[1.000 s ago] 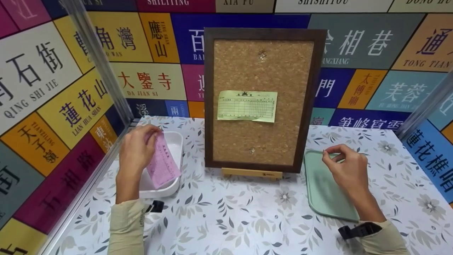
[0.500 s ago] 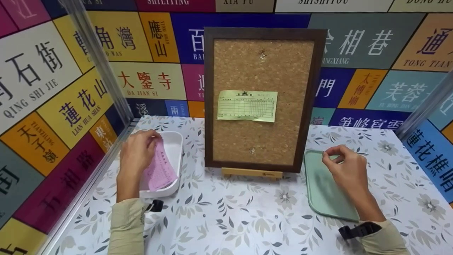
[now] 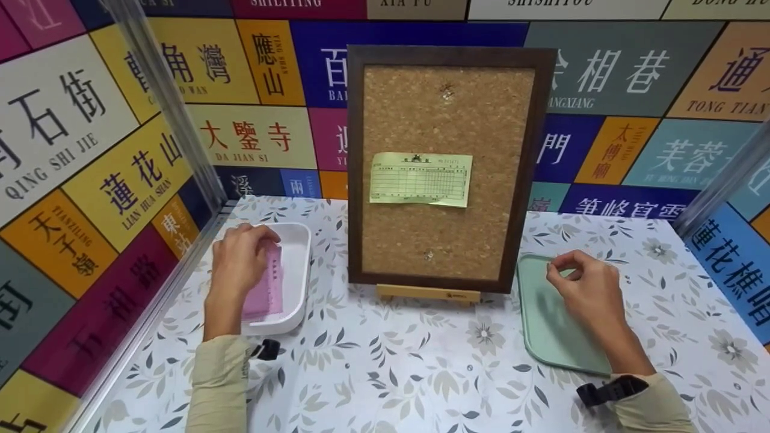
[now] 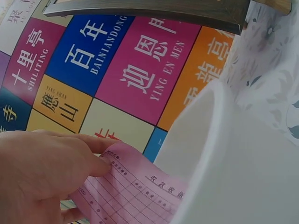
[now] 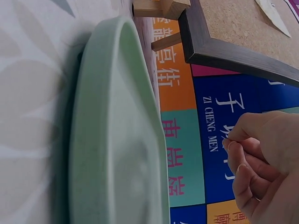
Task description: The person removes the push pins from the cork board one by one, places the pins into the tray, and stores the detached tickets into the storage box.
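Observation:
My left hand [image 3: 236, 263] pinches the edge of a pink printed receipt slip [image 3: 264, 288] between thumb and fingers, low over the white tray [image 3: 305, 252] at the left. In the left wrist view, the slip [image 4: 135, 182] shows printed lines and bends down toward the tray's wall. My right hand [image 3: 589, 288] hovers over the green tray [image 3: 544, 328], fingers curled and thumb tip against the index finger. Nothing shows between those fingertips [image 5: 227, 141] in the right wrist view. A yellow-green receipt slip [image 3: 419, 180] is on the cork board [image 3: 445, 240], midway up.
The dark-framed cork board stands upright on a small wooden stand [image 3: 427, 293] between the two trays. Clear pins [image 3: 446, 93] show near its top and bottom. Small clear bits lie on the floral tablecloth [image 3: 421, 361]. Sign-printed walls [image 3: 252, 138] close in the back and sides.
My left hand has lowered the pink receipt slip into the white tray, and the slip now lies flatter there. The right hand has stayed nearly still over the green tray.

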{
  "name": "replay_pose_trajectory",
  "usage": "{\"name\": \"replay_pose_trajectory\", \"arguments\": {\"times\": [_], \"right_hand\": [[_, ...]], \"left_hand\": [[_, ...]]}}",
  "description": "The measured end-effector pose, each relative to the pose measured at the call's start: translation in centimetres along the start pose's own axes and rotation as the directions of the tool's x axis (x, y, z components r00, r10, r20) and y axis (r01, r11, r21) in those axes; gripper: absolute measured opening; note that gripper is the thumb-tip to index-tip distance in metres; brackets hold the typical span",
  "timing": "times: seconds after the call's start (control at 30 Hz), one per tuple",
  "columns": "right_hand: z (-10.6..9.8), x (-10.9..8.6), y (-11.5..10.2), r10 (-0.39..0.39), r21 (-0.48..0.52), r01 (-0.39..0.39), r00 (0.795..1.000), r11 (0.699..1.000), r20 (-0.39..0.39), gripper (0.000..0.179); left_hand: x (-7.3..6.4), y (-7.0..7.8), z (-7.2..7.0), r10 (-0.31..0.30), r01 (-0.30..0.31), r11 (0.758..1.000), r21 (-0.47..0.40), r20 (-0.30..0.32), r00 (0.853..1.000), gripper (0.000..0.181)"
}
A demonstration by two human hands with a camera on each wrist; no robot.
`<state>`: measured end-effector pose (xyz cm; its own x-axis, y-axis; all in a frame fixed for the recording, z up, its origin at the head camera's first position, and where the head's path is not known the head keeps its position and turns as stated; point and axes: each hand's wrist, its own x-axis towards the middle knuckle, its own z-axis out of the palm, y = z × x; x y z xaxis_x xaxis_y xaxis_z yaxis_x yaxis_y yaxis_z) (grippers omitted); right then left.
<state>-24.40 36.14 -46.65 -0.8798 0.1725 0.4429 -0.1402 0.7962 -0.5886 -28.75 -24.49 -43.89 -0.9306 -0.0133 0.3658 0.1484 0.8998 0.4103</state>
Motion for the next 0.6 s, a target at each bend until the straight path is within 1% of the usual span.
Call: {"name": "replay_pose_trajectory", "arguments": {"times": [0.17, 0.3, 0.43, 0.6], "right_hand": [[0.3, 0.0, 0.6, -0.011, -0.015, 0.012, 0.999, 1.0, 0.034, 0.004], [0.4, 0.0, 1.0, -0.007, -0.037, 0.011, 0.996, 0.999, 0.089, 0.005], [0.3, 0.0, 1.2, 0.008, -0.055, 0.0, 0.988, 0.998, 0.154, 0.006], [0.3, -0.1, 1.6, 0.008, -0.053, 0.004, 0.974, 0.999, 0.228, 0.006]], "left_hand": [[-0.1, -0.4, 0.6, -0.012, 0.013, 1.0, -0.006, 0.047, 0.999, 0.03], [-0.2, -0.8, 1.0, -0.008, 0.008, 1.0, -0.007, 0.066, 0.998, 0.03], [-0.3, -1.2, 1.5, 0.004, -0.003, 1.0, -0.002, 0.078, 0.997, 0.03], [-0.4, -1.6, 1.9, -0.013, 0.012, 1.0, 0.005, 0.117, 0.993, 0.03]]}}
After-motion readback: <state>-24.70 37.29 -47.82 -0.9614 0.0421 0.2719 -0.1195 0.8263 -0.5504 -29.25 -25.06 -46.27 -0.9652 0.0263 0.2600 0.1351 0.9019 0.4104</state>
